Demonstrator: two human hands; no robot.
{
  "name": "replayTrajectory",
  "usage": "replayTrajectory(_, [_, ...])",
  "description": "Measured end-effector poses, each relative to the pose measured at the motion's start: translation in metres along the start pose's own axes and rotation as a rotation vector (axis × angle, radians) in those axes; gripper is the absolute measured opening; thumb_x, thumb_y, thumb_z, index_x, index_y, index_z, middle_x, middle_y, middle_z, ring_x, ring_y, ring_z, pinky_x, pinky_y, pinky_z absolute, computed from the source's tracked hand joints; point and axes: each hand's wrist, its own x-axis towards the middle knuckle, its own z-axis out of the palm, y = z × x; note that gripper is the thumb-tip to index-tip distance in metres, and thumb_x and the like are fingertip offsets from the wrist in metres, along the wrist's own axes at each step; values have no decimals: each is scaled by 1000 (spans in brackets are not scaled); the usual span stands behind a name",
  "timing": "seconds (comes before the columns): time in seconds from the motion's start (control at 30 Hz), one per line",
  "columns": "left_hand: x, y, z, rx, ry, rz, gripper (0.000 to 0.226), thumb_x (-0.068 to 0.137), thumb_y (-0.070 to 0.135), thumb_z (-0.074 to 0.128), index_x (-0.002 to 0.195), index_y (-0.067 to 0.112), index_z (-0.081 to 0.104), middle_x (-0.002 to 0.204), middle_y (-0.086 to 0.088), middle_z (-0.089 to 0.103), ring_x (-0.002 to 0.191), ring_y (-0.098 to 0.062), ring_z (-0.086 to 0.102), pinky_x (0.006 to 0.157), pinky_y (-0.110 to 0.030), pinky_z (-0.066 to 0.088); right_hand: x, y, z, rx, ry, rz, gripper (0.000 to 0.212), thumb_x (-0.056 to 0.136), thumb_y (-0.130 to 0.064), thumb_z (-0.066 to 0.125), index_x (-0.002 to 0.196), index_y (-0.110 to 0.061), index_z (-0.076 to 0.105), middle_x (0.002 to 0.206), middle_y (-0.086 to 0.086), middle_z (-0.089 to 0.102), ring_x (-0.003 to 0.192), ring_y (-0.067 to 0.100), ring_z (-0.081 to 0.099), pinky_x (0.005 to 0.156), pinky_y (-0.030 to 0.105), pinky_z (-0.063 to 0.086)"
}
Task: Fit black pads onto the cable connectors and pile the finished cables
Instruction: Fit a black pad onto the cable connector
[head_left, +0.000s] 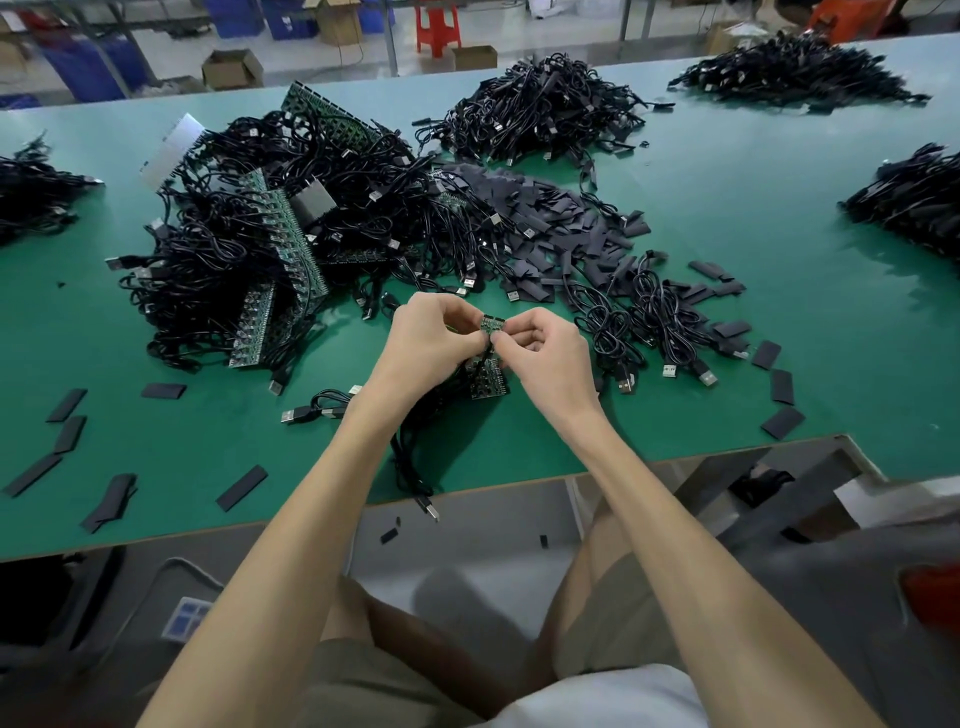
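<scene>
The green table is strewn with cables and black pads. A small connector board is pinched near the front edge between the curled fingers of the left hand and right hand, its long axis laid left-right. The pads are found beyond, nearer the right hand.

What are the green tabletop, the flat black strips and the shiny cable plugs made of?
Tabletop: seemingly a smooth green rubber or vinyl mat; its soft sheen mirrors the cable pile. Black strips: matt, thin and flat, perhaps foam or soft plastic; unclear which. Cable plugs: bright silvery shells, likely metal, on black plastic-looking cords.
</scene>
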Motion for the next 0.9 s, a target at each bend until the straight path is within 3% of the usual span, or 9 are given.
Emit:
replayTrajectory(0.1, [2, 2, 1, 54, 6, 0, 14, 79, 12, 80, 80, 23, 71, 72, 12, 71, 60, 8, 61, 61, -5, 45, 1, 1, 1, -27, 5, -1, 8, 88, -23, 74, 83, -23, 67, 72, -6, 69, 66, 8, 65, 66, 28, 55])
replayTrajectory(0.2, [1, -1, 1, 58, -11, -9, 14, 80, 11, 80, 82, 21, 71, 73, 10, 70, 56, 14, 58, 59, -3, 42, 0, 1, 1, -44, -14, 3, 10, 88, -23, 74, 84, -19, 66, 74, -2, 71, 73, 18, 71, 71, 35, 58])
replayTrajectory(0.4, [-3, -2, 0, 17, -19, 11, 12, 82, 11, 81, 84, 18, 71, 75, 6, 72, 57, 11, 60, 61, -7, 46, 0, 2, -1, -23, -29, 5, 13, 86, -22, 74, 80, -20, 63, 71, -3, 69, 74, 24, 70, 70, 37, 56])
replayTrajectory(0.57, [-7, -1, 1, -4, -7, 19, 13, 83, 10, 81, 82, 18, 71, 76, -1, 75, 63, -4, 66, 65, -17, 54, 0, 3, -1, -10, -20, 3, 14, 86, -21, 74, 78, -21, 63, 69, -6, 67, 72, 23, 70, 67, 33, 54])
replayTrajectory(0.8, [-10, 1, 4, -9, 9, 9, 8, 84, 9, 79, 89, 8, 74, 79, -5, 75, 66, -10, 67, 68, -20, 54, 0, 2, -2, 17, -19, 1, 14, 86, -19, 75, 78, -20, 63, 70, -3, 68, 65, 13, 62, 66, 33, 53])
replayTrajectory(0.9, [-10, 2, 4, -16, 17, 12, 7, 84, 8, 80, 89, 9, 74, 77, -3, 74, 64, -7, 65, 64, -14, 51, 0, 2, -2, 23, -14, 2, 15, 87, -19, 75, 78, -19, 63, 70, -1, 68, 64, 12, 60, 65, 34, 53])
